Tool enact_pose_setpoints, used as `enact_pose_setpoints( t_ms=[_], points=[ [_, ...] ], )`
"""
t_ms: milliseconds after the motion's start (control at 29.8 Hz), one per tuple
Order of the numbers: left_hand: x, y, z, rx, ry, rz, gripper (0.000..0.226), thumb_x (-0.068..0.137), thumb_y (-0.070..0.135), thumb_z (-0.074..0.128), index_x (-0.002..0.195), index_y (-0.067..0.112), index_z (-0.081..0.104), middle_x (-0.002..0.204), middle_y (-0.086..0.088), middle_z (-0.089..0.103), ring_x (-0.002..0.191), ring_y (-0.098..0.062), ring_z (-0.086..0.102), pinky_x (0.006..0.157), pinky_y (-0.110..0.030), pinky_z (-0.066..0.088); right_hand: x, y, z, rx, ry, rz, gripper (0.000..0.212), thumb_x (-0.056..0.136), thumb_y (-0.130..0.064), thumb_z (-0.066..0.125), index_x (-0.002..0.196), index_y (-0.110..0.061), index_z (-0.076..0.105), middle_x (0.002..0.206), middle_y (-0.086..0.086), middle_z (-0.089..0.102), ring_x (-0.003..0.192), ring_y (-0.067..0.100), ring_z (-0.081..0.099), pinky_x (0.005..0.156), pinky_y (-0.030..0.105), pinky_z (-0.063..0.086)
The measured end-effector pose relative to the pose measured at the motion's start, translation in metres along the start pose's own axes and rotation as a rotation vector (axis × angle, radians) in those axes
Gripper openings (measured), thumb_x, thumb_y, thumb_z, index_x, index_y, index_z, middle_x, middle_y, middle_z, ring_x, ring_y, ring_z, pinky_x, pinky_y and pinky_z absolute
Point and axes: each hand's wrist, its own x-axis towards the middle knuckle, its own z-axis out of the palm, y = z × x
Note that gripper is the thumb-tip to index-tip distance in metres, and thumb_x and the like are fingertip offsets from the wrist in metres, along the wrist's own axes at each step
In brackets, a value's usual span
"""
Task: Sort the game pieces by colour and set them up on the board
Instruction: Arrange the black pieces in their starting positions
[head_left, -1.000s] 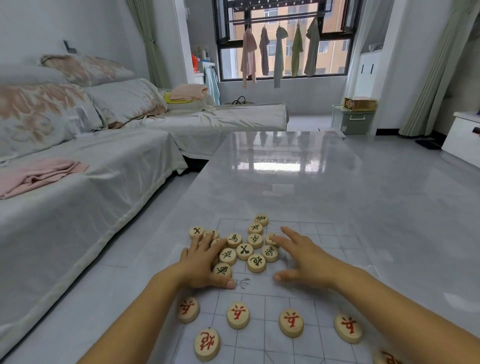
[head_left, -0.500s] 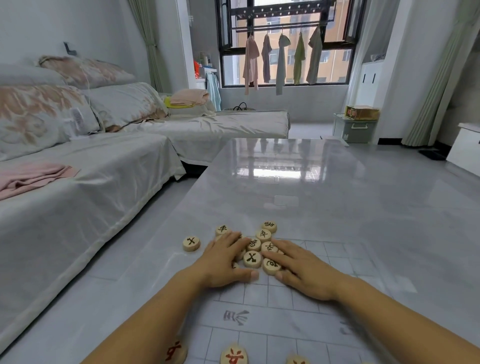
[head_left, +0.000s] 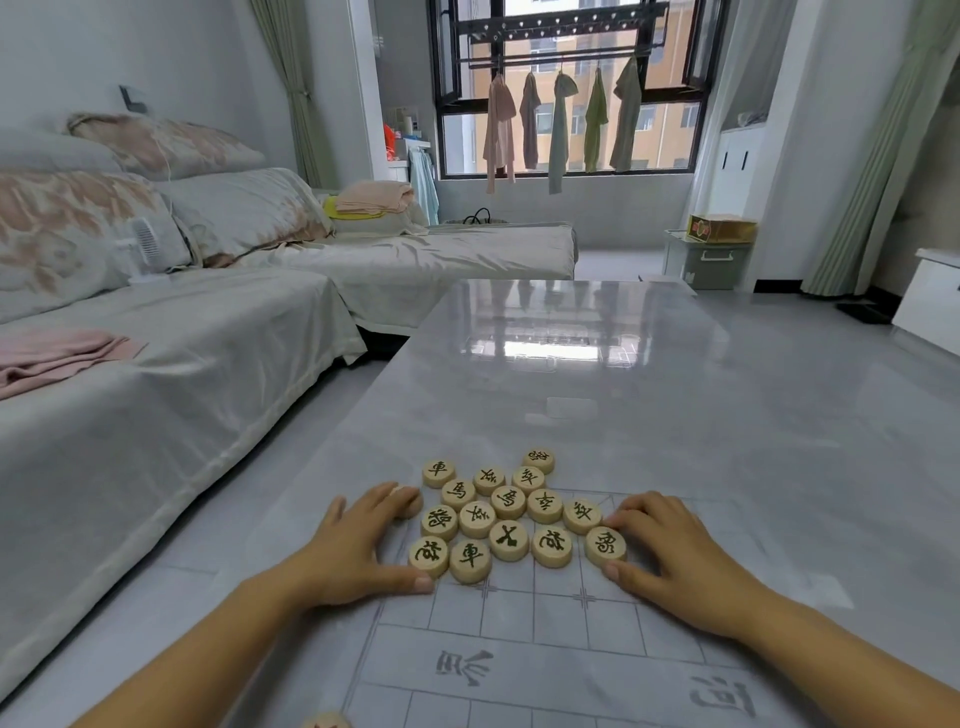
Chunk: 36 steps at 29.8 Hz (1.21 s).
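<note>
While at pieces' edges, left hand, right hand.

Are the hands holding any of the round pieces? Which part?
Neither grips one. The left hand rests fingertips atop the half-covered piece; the right hand touches the rightmost piece at its rim.

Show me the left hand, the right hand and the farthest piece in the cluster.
left hand (head_left: 353, 545): head view, back of the hand.
right hand (head_left: 680, 556): head view, back of the hand.
farthest piece (head_left: 538, 459): head view, its printed top face.
</note>
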Motion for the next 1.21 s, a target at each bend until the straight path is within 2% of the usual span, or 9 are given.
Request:
enact_pose_setpoints(
  t_ms=[168, 436, 704, 805, 872, 939, 1073, 1140, 1207],
  points=[
    [0.027, 0.019, 0.002, -0.305, 0.222, 0.041, 0.114, 0.041, 0.097, 0.035, 0.138, 0.039, 0.023, 0.148, 0.011, 0.028, 0.135, -0.014, 0.028, 0.115, -0.042, 0.022, 0.003, -0.001, -0.007, 0.181, -0.053, 0.021, 0.055, 0.081, -0.055, 0.054, 0.128, -0.036, 0.032, 0.126, -0.024, 0.032, 0.121, -0.002, 0.032, 0.105, 0.021, 0.029],
    [0.055, 0.068, 0.013, 0.043, -0.044, 0.12, 0.104, 0.051, 0.084, 0.034, 0.143, 0.043, 0.008, 0.158, 0.005, -0.002, 0.144, -0.015, -0.013, 0.116, -0.048, -0.01, 0.072, -0.036, 0.003, -0.027, -0.128, -0.132, 0.06, 0.092, -0.051, 0.036, 0.145, -0.038, 0.012, 0.157, -0.011, -0.005, 0.144, 0.012, -0.003, 0.118, 0.037, 0.004],
    [0.033, 0.086, 0.028, 0.043, -0.094, 0.349, 0.088, 0.063, 0.075, 0.041, 0.142, 0.044, 0.017, 0.155, 0.014, 0.005, 0.142, -0.002, -0.01, 0.116, -0.034, -0.011, 0.019, -0.02, 0.006, -0.104, -0.135, -0.191, 0.083, 0.065, -0.072, -0.007, 0.143, -0.044, 0.005, 0.146, -0.032, -0.005, 0.138, -0.008, -0.004, 0.114, 0.017, 0.004],
    [0.025, 0.089, 0.026, -0.26, -0.151, 0.299, 0.065, 0.076, 0.064, 0.047, 0.134, 0.055, 0.02, 0.152, 0.013, 0.021, 0.141, -0.005, 0.014, 0.116, -0.028, 0.013, -0.013, -0.004, -0.003, -0.074, -0.126, -0.199, 0.069, 0.068, -0.076, -0.008, 0.132, -0.059, 0.009, 0.141, -0.044, -0.001, 0.132, -0.022, -0.006, 0.109, 0.009, 0.002],
    [0.022, 0.074, 0.017, -0.467, -0.09, 0.206, 0.058, 0.076, 0.066, 0.049, 0.128, 0.057, 0.025, 0.143, 0.015, 0.034, 0.129, -0.003, 0.035, 0.102, -0.017, 0.032, -0.029, 0.005, -0.01, 0.07, -0.11, -0.134, 0.06, 0.069, -0.082, 0.002, 0.125, -0.066, 0.02, 0.135, -0.052, 0.014, 0.128, -0.026, 0.008, 0.108, 0.008, 0.013],
    [0.022, 0.056, 0.01, -0.477, 0.002, 0.159, 0.068, 0.064, 0.08, 0.046, 0.124, 0.053, 0.031, 0.137, 0.021, 0.038, 0.125, 0.003, 0.039, 0.097, -0.01, 0.034, -0.038, 0.014, -0.023, 0.381, -0.027, -0.003, 0.061, 0.067, -0.085, 0.019, 0.123, -0.065, 0.035, 0.131, -0.049, 0.03, 0.122, -0.025, 0.026, 0.102, 0.014, 0.027],
    [0.029, 0.047, 0.015, -0.474, 0.067, 0.147, 0.06, 0.068, 0.078, 0.045, 0.12, 0.048, 0.046, 0.13, 0.019, 0.052, 0.12, 0.007, 0.046, 0.11, -0.033, 0.036, -0.011, 0.027, -0.048, 0.55, 0.06, 0.075, 0.03, 0.091, -0.049, 0.035, 0.115, -0.045, 0.052, 0.123, -0.033, 0.049, 0.114, -0.019, 0.042, 0.102, 0.017, 0.034],
    [0.03, 0.048, 0.018, -0.413, 0.087, 0.174, 0.059, 0.064, 0.082, 0.043, 0.116, 0.055, 0.049, 0.127, 0.021, 0.052, 0.122, 0.001, 0.045, 0.11, -0.036, 0.035, 0.02, 0.025, -0.046, 0.421, 0.018, 0.056, 0.027, 0.098, -0.027, 0.036, 0.118, -0.036, 0.052, 0.125, -0.022, 0.05, 0.119, -0.005, 0.046, 0.106, 0.022, 0.033],
    [0.029, 0.05, 0.018, -0.41, 0.074, 0.174, 0.031, 0.077, 0.064, 0.051, 0.108, 0.067, 0.045, 0.133, 0.026, 0.044, 0.13, 0.0, 0.033, 0.114, -0.03, 0.024, 0.053, 0.017, -0.038, 0.309, -0.029, 0.043, 0.033, 0.098, -0.017, 0.036, 0.127, -0.026, 0.051, 0.137, -0.011, 0.046, 0.129, 0.008, 0.04, 0.107, 0.023, 0.027]
  ],
)
